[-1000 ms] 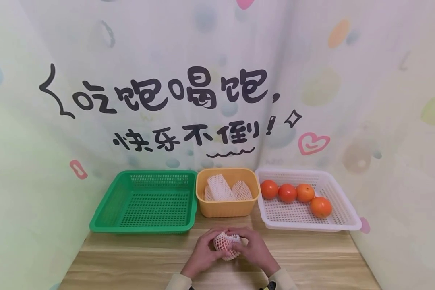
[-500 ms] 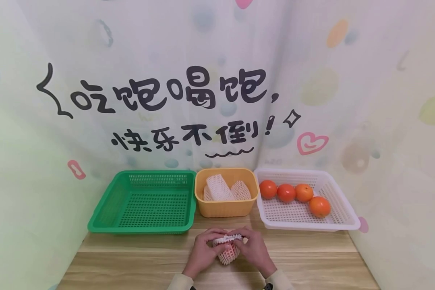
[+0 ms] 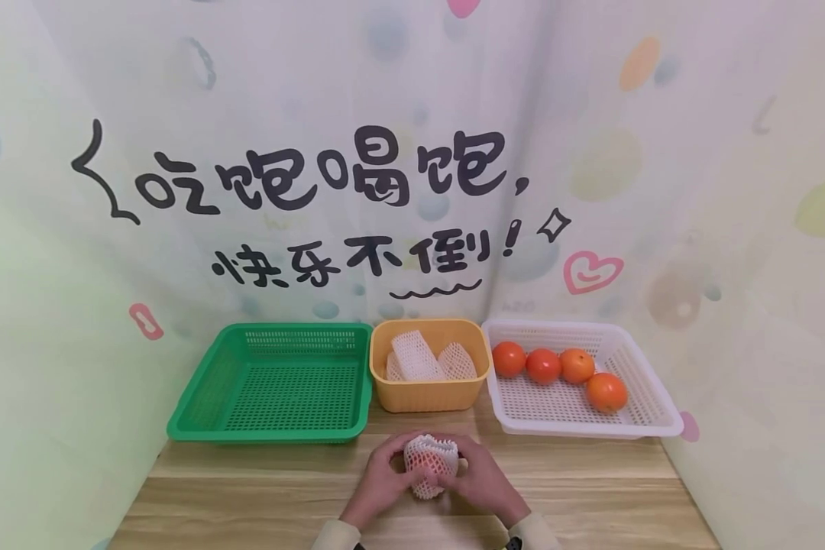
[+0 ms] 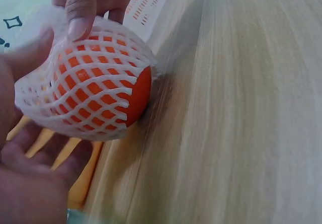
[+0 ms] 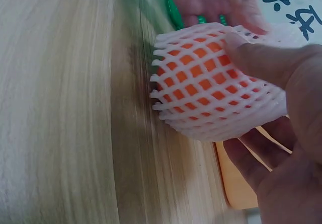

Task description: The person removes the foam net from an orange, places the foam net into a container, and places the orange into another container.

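A tomato (image 4: 143,99) in a white foam net sleeve (image 3: 422,456) is held between both hands just above the wooden table's front middle. The sleeve covers most of it, and a bare red patch shows at the lower end in the left wrist view. Its other end stands up loose, with a jagged rim. On the left side, my left hand (image 3: 383,480) grips the netted tomato with thumb in front and fingers behind. My right hand (image 3: 484,475) grips it likewise from the right, thumb (image 5: 261,60) pressing on the mesh. The fingers' far ends are partly hidden.
At the back left stands a green basket (image 3: 268,437). Beside it, a yellow bin (image 3: 429,397) holds several foam net sleeves (image 3: 418,356). A white basket (image 3: 584,428) at the right holds several tomatoes (image 3: 607,392). A printed curtain (image 3: 412,92) closes off the back.
The sleeve's upper rim, folded and bunched half a second ago, now stands up more openly. Both hands have shifted their grip slightly around the tomato. The baskets and bin stay put.
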### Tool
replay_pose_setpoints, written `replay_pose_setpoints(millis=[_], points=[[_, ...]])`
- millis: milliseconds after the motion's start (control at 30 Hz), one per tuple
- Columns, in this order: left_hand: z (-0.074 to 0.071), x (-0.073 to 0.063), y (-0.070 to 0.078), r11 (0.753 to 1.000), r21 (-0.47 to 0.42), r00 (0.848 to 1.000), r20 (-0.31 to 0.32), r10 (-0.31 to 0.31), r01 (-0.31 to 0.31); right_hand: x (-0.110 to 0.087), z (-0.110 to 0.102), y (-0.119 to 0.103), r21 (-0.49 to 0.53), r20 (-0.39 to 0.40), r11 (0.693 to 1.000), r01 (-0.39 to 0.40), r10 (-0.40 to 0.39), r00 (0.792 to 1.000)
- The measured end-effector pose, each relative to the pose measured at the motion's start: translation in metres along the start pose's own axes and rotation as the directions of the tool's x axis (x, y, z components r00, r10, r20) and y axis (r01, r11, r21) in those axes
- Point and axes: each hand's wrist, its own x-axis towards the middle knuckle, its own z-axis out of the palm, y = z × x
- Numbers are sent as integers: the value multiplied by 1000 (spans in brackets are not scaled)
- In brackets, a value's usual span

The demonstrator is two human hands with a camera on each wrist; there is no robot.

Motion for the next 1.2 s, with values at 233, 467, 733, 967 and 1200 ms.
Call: replay_pose_setpoints(millis=[233, 467, 733, 967, 1200], points=[[-4, -2, 1, 999, 25, 999, 7, 46, -46, 0, -3, 1, -41, -41, 999, 27, -29, 999], [-4, -1, 4, 996, 14, 996, -35, 83, -83, 1, -6, -4, -44, -62, 999, 31, -34, 997], [-4, -1, 3, 996, 29, 996, -24, 81, -81, 0, -7, -4, -30, -60, 999, 31, -33, 998], [-5, -4, -2, 997, 63, 999, 29, 44, -45, 0, -6, -2, -27, -78, 998, 52, -53, 995], [-5, -10, -8, 998, -29, 985, 162, -54, 59, 1, -3, -3, -10, -74, 1000, 17, -18, 997]])
